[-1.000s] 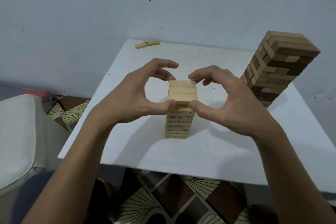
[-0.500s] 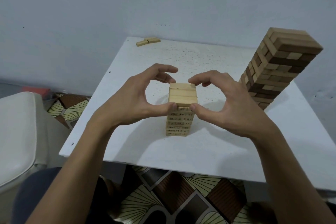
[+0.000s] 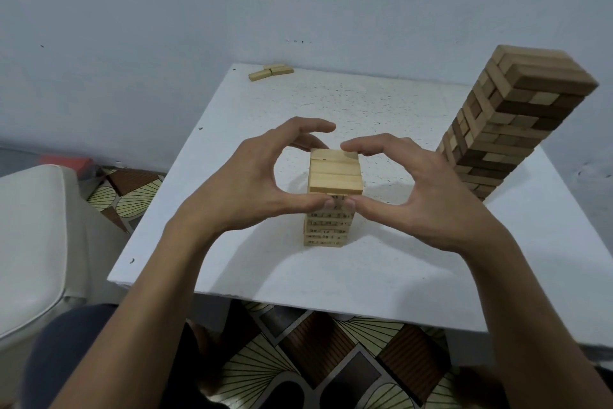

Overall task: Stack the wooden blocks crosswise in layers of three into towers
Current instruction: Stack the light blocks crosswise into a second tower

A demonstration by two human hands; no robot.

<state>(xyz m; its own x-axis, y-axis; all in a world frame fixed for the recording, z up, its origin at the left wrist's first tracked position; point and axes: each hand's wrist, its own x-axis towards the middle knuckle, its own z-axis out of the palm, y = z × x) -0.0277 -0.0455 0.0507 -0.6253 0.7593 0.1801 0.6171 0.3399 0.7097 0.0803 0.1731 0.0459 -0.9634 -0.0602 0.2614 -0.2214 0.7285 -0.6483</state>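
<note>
Tower [image 3: 334, 173] with illegible print stands pinched between left hand [image 3: 245, 186] and right hand [image 3: 428, 196].

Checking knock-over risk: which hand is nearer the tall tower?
Right. The right hand is just left of the tall tower; the left hand is beyond the small tower.
</note>
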